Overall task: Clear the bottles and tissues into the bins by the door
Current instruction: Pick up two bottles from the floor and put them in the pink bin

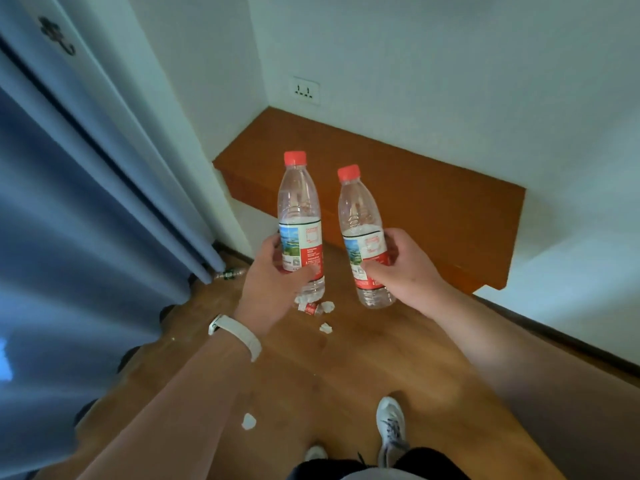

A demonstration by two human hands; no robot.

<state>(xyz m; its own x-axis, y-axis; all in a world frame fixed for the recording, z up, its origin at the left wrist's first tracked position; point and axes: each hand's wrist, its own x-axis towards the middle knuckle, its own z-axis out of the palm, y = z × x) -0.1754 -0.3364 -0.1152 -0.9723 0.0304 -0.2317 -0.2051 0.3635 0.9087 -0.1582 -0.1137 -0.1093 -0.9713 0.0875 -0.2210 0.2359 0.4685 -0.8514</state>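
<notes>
My left hand (273, 275) grips a clear, empty plastic bottle (298, 202) with a red cap, held upright by its label. My right hand (405, 268) grips a second bottle (360, 216) of the same kind, also upright. Both are held out in front of me above the wooden floor. Below them another small bottle (309, 308) lies on the floor among crumpled tissues (328, 305), with one tissue (325, 328) nearer me and another tissue (248, 421) close to my feet. A further bottle (230, 273) lies by the curtain's foot. No bins are in view.
A blue curtain (69, 254) hangs along the left. An orange-brown wooden shelf (398, 174) juts from the white wall corner ahead, with a wall socket (306, 90) above it. My white shoes (391, 431) stand on the wooden floor (346, 368).
</notes>
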